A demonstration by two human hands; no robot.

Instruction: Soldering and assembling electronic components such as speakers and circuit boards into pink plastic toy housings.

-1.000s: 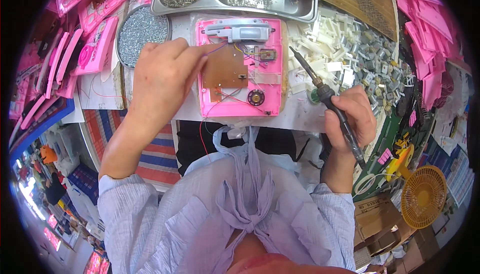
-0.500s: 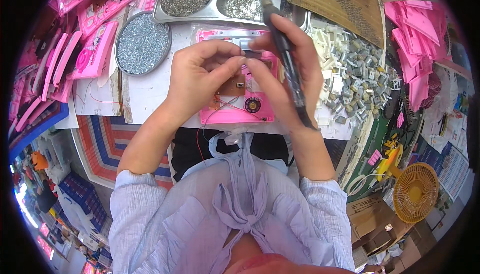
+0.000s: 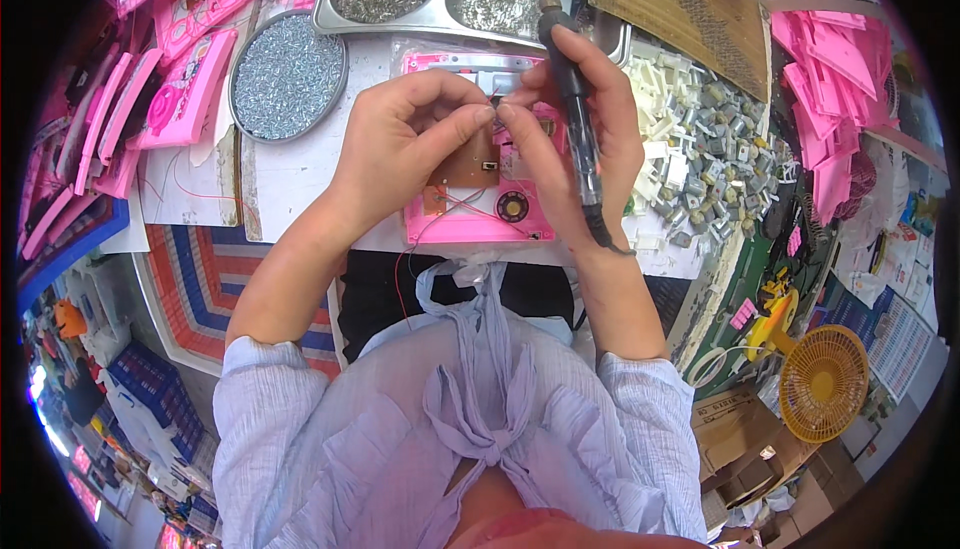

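- The left hand has its thumb and forefinger drawn into a pinch above the pink plastic housing; what lies between the tips is too small and hidden to tell.
- The right hand is wrapped around a black-handled soldering iron, its metal tip pointing up and away, across the silver metal compartment tray. The same hand's thumb and forefinger meet the left fingertips (any grip there, I cannot tell).
- The housing lies on the white work surface beneath both hands, partly covered by them. In it sit a flat brown circuit board and a round black speaker, toward its near right.
- Left of the housing stands a round dish of small silvery metal pieces.
- To the right spreads a pile of white plastic parts.
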